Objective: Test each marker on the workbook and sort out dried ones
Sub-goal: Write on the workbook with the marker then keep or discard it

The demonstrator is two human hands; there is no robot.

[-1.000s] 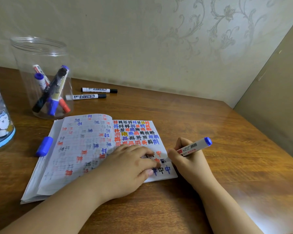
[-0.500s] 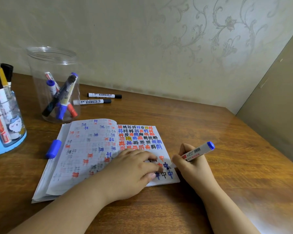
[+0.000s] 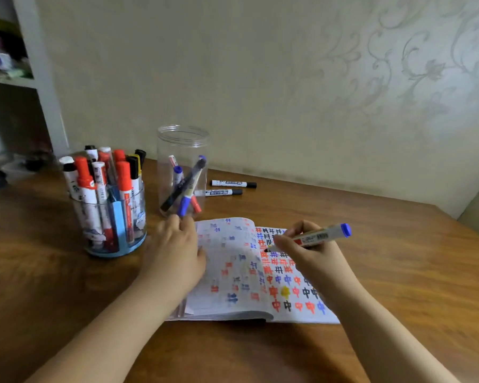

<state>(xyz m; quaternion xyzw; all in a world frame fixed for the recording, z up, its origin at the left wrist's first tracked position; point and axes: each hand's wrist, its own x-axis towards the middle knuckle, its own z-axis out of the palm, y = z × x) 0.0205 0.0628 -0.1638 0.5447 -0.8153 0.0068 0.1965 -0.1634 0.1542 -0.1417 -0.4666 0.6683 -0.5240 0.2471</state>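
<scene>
The right hand [image 3: 310,250] pinches an uncapped marker [image 3: 315,237] in a writing grip, its blue butt end raised to the right and its dark tip low over the right page of the open workbook [image 3: 233,258], which lies on the wooden desk [image 3: 398,272]; whether the tip touches the paper is hard to tell. The left hand [image 3: 177,250] reaches past the workbook's left edge toward the base of the clear jar [image 3: 182,170]; its fingertips are blurred, so I cannot tell whether they hold anything, perhaps this marker's cap. The step in hand looks like the close of one test, so the next move calls for judging the ink, capping the marker and dropping it in the right place. The jar holds a few markers, the blue-based holder [image 3: 114,211] on the left stands full of red- and black-capped ones, and two black-capped markers [image 3: 230,187] lie behind the jar. The page carries rows of coloured characters, 中 readable along the lower rows, in red, blue, black and yellow; the marker's red-and-white label and the holder's print are too small to read
</scene>
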